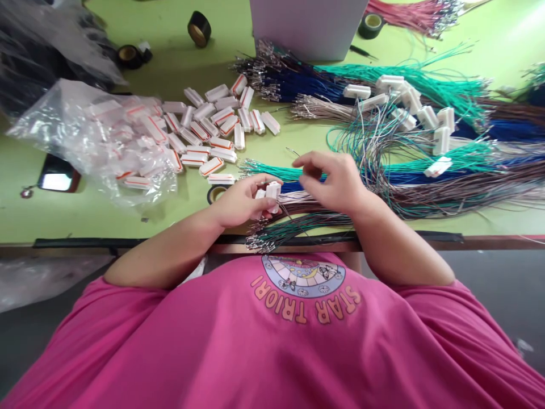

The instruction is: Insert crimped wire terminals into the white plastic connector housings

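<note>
One small white plastic plug [271, 192] is pinched by the left hand [240, 200] — a thin wire [293, 152] is pinched just beside it by the right hand [336, 183].

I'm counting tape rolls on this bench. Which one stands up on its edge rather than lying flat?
The black roll at the top, left of the grey box: it stands on edge, its tan core facing sideways. The others lie flat.

Green table [140, 62] — white connectors [213, 122] with red-orange stripes; wire bundles [383, 79] in teal, blue, brown and pink; black tape rolls [198, 28]; pink shirt [272, 346].
</note>
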A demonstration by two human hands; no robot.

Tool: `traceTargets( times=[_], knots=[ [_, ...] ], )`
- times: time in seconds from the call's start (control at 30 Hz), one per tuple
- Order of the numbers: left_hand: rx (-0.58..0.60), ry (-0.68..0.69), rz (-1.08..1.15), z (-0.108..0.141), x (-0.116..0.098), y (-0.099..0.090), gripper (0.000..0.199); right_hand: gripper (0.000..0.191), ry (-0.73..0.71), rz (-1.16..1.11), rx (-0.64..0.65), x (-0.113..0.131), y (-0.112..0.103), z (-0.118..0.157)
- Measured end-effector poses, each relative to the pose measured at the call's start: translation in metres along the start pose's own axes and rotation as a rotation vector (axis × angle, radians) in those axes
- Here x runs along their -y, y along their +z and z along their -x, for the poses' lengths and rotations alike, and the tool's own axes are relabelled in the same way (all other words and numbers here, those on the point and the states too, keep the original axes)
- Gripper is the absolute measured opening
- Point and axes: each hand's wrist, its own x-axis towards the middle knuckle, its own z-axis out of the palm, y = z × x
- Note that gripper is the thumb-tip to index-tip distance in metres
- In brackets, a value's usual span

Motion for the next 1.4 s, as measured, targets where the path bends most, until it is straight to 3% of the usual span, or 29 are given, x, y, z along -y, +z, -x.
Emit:
traceTargets(
  times=[0.07,0.13,0.3,0.47,0.73,0.93,1.23,1.4],
  knots=[
    [0.045,0.026,0.048,-0.002,0.004,-0.003,0.054,0.028,-0.179,-0.120,0.127,0.010,0.001,0.002],
    [0.062,0.037,0.092,-0.003,0.007,-0.005,0.055,0.025,-0.229,-0.188,0.182,0.012,0.004,0.004],
    [0.022,-0.005,0.121,-0.004,0.008,-0.004,0.060,0.026,-0.001,-0.118,0.132,-0.003,0.008,0.008],
    [-0.013,-0.004,0.124,-0.005,0.008,-0.004,0.053,0.029,-0.040,-0.008,0.164,-0.003,0.005,0.012],
    [-0.029,-0.002,0.047,-0.004,0.003,-0.001,0.054,0.030,0.016,0.195,0.143,0.001,0.011,0.014],
    [-0.095,0.030,-0.112,-0.001,-0.001,0.004,0.051,0.027,0.086,0.144,0.237,0.007,0.012,0.010],
    [-0.104,0.038,-0.115,0.000,0.000,0.009,0.040,0.025,0.164,0.013,0.226,0.008,0.030,0.007],
    [-0.126,0.131,0.016,-0.007,0.005,0.001,0.050,0.025,0.053,0.056,0.212,0.010,0.014,0.005]
  ],
)
